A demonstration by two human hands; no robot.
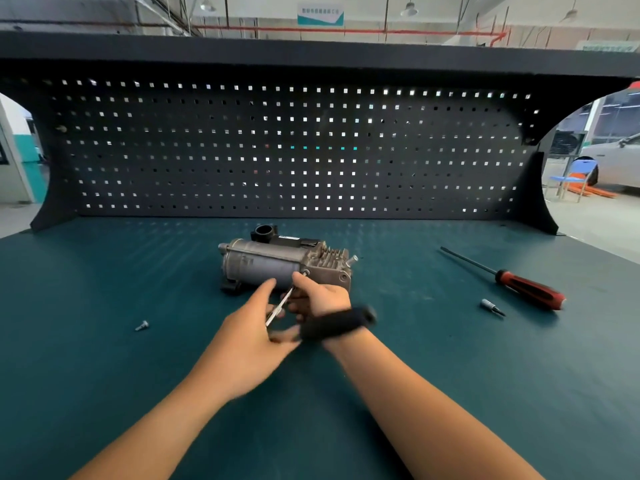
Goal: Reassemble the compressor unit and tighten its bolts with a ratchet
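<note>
Centrally on the green counter [104, 289] lies the compressor unit [263, 261], its long axis running left to right: smooth motor barrel to the left, finned cylinder head to the right. On the near face, where barrel meets head, sits a bolt [305, 273], and the slim steel ratchet [280, 304] slants from it down and leftwards toward the person.

The right hand [320, 299] is the nearer one. It sits just in front of that joint, thumb raised beside the bolt and fingers [294, 308] curled narrowly about the upper part of the handle. A black wrist strap [339, 322] crosses behind it. The left hand [242, 341] comes in from the lower left, forefinger stretched toward the barrel. Its other fingers are smeared by motion around the handle's lower end, so I cannot tell whether they grip it or only steady it.

As I judge it, the step in hand is tightening this near bolt. The stroke would swing the handle across the front of the unit, which lies directly beyond both hands, and the housing looks free to slide unless one hand braces it.

Farther out, a loose bolt [142, 326] lies well apart to the left. A bit socket [490, 305] and a red-handled screwdriver [526, 285] lie to the right, and a dark pegboard [277, 150] stands behind.
</note>
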